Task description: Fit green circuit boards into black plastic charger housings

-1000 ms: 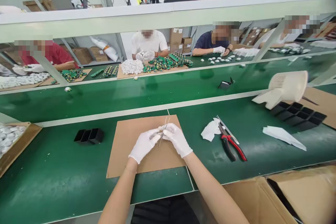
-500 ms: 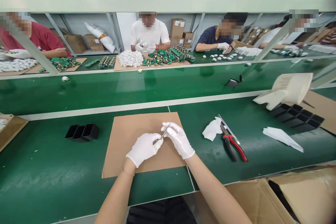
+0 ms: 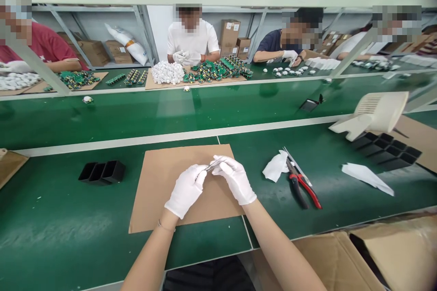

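A thin metal tool, like tweezers, is held between my two white-gloved hands, above a brown cardboard sheet. My left hand pinches one end of it between thumb and fingers. The other end lies in the closed fingers of my right hand. Whether a smaller part is also held is too small to tell. To the right of the sheet are red-and-black pliers and a crumpled white cloth.
Black open boxes stand at left, more at right beside a cream plastic housing. A white piece lies at right. Beyond the green belt, several people handle small circuit boards. Cardboard boxes are at lower right.
The metal tool has tilted closer to level, and my left hand has turned and risen slightly with it. Small parts on the belt have shifted right. The view has moved a little.
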A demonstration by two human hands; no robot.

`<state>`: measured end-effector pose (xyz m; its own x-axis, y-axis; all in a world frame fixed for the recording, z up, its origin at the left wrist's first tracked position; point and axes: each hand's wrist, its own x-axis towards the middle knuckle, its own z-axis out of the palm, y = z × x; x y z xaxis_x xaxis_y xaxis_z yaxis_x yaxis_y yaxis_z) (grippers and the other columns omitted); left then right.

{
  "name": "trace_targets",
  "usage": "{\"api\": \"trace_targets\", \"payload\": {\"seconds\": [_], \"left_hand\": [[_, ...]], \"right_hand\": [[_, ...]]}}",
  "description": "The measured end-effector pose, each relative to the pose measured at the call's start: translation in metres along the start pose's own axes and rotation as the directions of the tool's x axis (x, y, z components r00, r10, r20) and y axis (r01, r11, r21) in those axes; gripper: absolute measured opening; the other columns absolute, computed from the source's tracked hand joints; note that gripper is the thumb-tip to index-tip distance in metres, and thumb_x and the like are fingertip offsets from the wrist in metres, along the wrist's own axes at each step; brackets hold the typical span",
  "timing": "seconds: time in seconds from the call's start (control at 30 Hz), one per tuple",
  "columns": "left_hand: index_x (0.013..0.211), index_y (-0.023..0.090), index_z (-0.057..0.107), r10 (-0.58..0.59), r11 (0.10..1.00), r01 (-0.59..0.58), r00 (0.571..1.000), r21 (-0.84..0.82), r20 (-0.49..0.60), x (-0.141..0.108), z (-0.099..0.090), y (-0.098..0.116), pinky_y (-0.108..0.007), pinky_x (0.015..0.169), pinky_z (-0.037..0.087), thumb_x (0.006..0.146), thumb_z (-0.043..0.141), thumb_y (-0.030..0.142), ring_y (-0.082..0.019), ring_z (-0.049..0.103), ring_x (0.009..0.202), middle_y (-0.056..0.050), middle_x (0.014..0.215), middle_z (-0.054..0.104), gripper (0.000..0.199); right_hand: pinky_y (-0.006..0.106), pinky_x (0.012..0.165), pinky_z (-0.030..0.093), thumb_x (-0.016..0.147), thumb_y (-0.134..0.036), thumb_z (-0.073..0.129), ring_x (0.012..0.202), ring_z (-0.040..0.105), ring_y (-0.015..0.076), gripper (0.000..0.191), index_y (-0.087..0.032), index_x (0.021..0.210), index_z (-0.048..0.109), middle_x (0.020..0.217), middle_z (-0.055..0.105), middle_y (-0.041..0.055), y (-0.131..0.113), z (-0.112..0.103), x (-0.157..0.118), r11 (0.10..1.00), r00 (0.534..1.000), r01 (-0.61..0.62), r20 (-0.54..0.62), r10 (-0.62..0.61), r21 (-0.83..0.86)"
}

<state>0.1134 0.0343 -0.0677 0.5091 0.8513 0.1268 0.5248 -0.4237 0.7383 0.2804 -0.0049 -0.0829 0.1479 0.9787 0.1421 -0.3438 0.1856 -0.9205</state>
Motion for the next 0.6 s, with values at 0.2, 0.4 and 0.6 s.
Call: {"api": "trace_targets", "payload": {"seconds": [0.2, 0.4, 0.6], "left_hand": [[0.106, 0.025, 0.066, 0.008, 1.0, -0.008, 0.998, 0.005, 0.058, -0.0014, -0.0038, 0.0018, -0.032, 0.093, 0.05, 0.095, 0.034, 0.031, -0.019, 0.064, 0.101, -0.001, 0.108, 0.07, 0.034], [0.111, 0.023, 0.064, -0.01, 0.996, 0.007, 0.999, 0.085, 0.04, -0.0047, -0.0054, 0.0045, -0.039, 0.095, 0.047, 0.093, 0.036, 0.034, -0.024, 0.062, 0.106, -0.004, 0.116, 0.068, 0.035], [0.106, 0.024, 0.066, -0.073, 0.989, 0.072, 0.997, 0.128, 0.002, -0.0011, -0.004, 0.0015, -0.037, 0.079, 0.049, 0.089, 0.045, 0.04, -0.025, 0.065, 0.085, -0.006, 0.094, 0.072, 0.031]], "right_hand": [[0.033, 0.074, 0.053, 0.084, -0.033, 0.065, 0.069, 0.063, 0.0133, 0.017, -0.025, 0.098, 0.069, 0.088, 0.067, 0.0018, 0.0002, 0.0, 0.0007, 1.0, 1.0, 0.009, -0.02, -0.01, -0.009], [0.03, 0.067, 0.051, 0.081, -0.034, 0.066, 0.061, 0.059, 0.0114, 0.011, -0.024, 0.085, 0.068, 0.08, 0.066, -0.0003, 0.002, -0.0033, 0.002, 0.997, 0.998, 0.019, -0.058, -0.024, -0.078], [0.033, 0.066, 0.05, 0.081, -0.038, 0.063, 0.063, 0.058, 0.0152, 0.02, -0.022, 0.092, 0.068, 0.081, 0.066, 0.003, 0.0086, -0.0037, 0.0045, 0.967, 0.985, 0.01, -0.164, -0.053, -0.256]]}}
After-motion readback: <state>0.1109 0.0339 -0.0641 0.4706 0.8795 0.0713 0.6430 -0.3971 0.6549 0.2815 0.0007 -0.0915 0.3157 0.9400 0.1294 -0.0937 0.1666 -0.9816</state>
